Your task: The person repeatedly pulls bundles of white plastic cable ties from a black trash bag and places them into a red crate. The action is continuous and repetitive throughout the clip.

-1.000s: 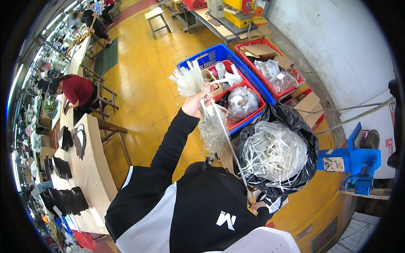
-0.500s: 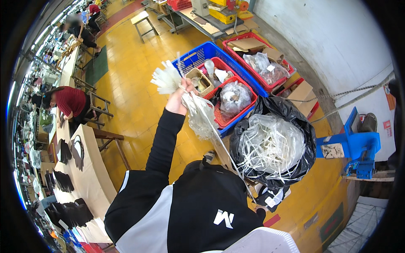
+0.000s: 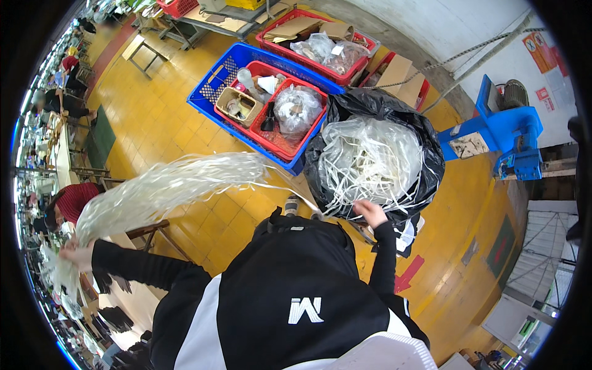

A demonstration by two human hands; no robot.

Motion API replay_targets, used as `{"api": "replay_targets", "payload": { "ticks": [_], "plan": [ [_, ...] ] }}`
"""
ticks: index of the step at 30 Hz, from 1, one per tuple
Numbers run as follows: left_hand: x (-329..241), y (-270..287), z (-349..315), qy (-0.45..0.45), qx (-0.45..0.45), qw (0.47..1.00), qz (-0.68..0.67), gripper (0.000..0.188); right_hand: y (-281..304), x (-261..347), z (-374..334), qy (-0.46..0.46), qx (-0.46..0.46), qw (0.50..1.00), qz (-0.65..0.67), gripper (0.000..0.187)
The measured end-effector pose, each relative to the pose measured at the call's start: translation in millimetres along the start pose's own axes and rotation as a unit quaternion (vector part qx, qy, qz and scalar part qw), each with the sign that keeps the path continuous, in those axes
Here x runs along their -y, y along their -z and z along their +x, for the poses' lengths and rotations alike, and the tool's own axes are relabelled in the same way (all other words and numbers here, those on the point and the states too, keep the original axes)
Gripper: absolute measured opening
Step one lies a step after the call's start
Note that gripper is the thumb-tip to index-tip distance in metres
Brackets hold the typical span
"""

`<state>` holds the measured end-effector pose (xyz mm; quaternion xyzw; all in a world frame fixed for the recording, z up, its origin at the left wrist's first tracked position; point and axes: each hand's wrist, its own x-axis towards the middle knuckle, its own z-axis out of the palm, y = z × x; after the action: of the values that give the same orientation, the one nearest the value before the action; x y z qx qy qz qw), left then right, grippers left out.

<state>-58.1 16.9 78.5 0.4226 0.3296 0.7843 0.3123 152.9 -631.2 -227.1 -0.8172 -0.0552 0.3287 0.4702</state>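
Note:
Far out to the left, my left hand (image 3: 77,256) is closed around a bundle of translucent plastic strips (image 3: 179,185). The bundle streams to the right through the air, and a short bunch of ends sticks out beyond my fist. One thin strand runs from its tip toward my right hand (image 3: 372,214), whose fingers are closed on a plastic strip at the near edge of a black bag. The black garbage bag (image 3: 431,161) stands wide at the top, with a clear plastic bag (image 3: 345,139) and tangled white strips (image 3: 376,163) inside.
A blue crate (image 3: 206,89) holding red baskets stands beyond the bag, with another red crate (image 3: 277,46) behind it. A blue machine (image 3: 493,132) is at the right by the wall. Left are a worktable (image 3: 132,308) with dark pieces and a seated person in red (image 3: 80,200).
My left hand has swung far left and nearer, stretching the bundle out in the air. My right hand has risen from low beside the bag to its near rim. The view has shifted.

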Motion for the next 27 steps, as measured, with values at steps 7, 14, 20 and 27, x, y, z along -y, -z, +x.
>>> {"api": "replay_targets", "payload": {
  "ticks": [7, 14, 20, 27],
  "plan": [
    [23, -1, -72, -0.094, 0.334, 0.936, 0.065, 0.027, -36, 61, 124, 0.205, -0.187, 0.895, -0.349, 0.024],
    [40, -18, -279, 0.342, 0.470, 0.808, -0.098, 0.035, -41, 82, 172, 0.198, -0.144, 0.854, -0.459, 0.048],
    [26, 0, -370, 0.442, 0.650, 0.601, -0.146, 0.045, -68, 243, 38, 0.437, -0.098, 0.872, -0.199, 0.045],
    [63, 13, -401, 0.422, 0.676, 0.594, -0.108, 0.047, -62, 270, 6, 0.502, -0.085, 0.855, -0.099, 0.046]
  ]
}}
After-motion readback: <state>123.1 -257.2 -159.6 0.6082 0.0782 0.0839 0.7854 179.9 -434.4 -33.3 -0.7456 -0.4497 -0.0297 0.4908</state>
